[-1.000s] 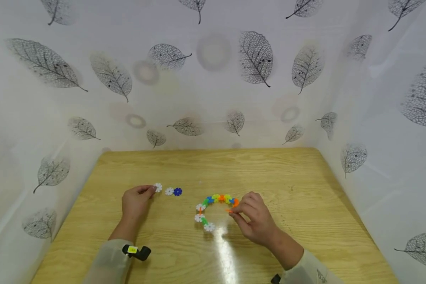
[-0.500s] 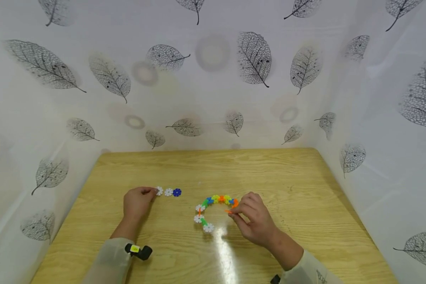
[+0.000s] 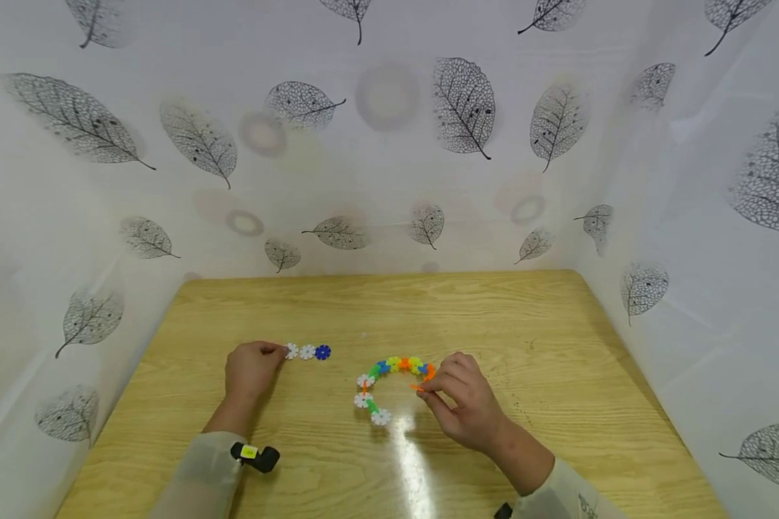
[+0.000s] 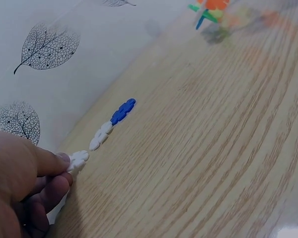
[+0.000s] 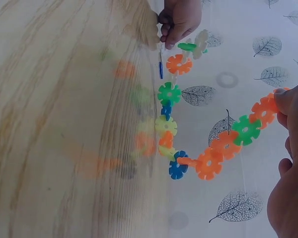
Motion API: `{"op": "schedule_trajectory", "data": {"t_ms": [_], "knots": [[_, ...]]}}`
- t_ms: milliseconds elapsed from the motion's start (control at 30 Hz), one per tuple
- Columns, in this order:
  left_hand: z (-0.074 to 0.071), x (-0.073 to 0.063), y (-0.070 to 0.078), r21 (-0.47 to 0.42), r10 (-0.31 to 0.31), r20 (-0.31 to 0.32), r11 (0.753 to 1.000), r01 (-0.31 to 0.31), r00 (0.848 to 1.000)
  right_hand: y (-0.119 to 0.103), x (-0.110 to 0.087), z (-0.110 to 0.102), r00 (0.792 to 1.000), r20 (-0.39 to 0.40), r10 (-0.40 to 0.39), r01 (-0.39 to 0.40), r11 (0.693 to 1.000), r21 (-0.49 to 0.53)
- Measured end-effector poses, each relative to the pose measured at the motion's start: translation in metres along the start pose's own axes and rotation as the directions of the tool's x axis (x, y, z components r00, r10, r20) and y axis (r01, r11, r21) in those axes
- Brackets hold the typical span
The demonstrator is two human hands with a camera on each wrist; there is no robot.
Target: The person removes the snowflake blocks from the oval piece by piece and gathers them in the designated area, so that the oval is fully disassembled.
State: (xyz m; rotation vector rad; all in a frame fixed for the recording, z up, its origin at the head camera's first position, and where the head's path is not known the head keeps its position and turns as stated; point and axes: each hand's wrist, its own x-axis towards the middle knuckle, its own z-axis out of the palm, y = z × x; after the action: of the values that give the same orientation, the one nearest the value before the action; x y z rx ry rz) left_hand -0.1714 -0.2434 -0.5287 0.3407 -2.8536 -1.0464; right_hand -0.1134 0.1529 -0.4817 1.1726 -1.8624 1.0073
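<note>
My left hand (image 3: 249, 371) pinches a white snowflake disc (image 4: 78, 159) by its edge between thumb and fingers, low over the table. In line with it lie a second white disc (image 3: 308, 352) and a dark blue disc (image 3: 323, 352), which overlap in the left wrist view. My right hand (image 3: 465, 398) pinches an orange disc (image 5: 264, 112) at one end of a curved chain of interlocked snowflake discs (image 3: 405, 363). The chain mixes orange, green, blue, yellow and white pieces. At its other end is a white disc (image 3: 381, 417). Part of the chain is hidden behind my right hand in the head view.
The wooden table (image 3: 493, 310) has a glossy top with a bright reflection near the front. White curtains (image 3: 389, 166) with leaf prints surround it at the back and both sides. A black wrist camera (image 3: 255, 457) sits on my left sleeve.
My left hand has brought its white disc down and slightly right, close beside the other white disc. The right hand and the chain have stayed nearly still.
</note>
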Motion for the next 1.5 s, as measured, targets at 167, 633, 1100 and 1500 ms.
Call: {"op": "schedule_trajectory", "data": {"t_ms": [167, 633, 1100, 1500], "knots": [[-0.002, -0.002, 0.002, 0.015, -0.001, -0.007, 1.0, 0.001, 1.0, -0.001, 0.001, 0.0, 1.0, 0.003, 0.006, -0.006, 1.0, -0.001], [-0.001, -0.006, 0.003, 0.017, 0.003, -0.051, 1.0, -0.002, 0.999, -0.002, 0.001, 0.001, 1.0, 0.005, -0.004, 0.004, 1.0, -0.003], [-0.001, -0.014, 0.003, -0.018, 0.011, -0.029, 1.0, -0.012, 1.0, -0.001, 0.002, 0.001, 1.0, -0.016, -0.026, 0.025, 1.0, -0.015], [-0.008, -0.031, 0.036, -0.177, 0.042, 0.033, 0.984, -0.035, 0.999, -0.001, 0.004, 0.002, 0.998, -0.032, -0.052, 0.052, 0.999, -0.003]]}}
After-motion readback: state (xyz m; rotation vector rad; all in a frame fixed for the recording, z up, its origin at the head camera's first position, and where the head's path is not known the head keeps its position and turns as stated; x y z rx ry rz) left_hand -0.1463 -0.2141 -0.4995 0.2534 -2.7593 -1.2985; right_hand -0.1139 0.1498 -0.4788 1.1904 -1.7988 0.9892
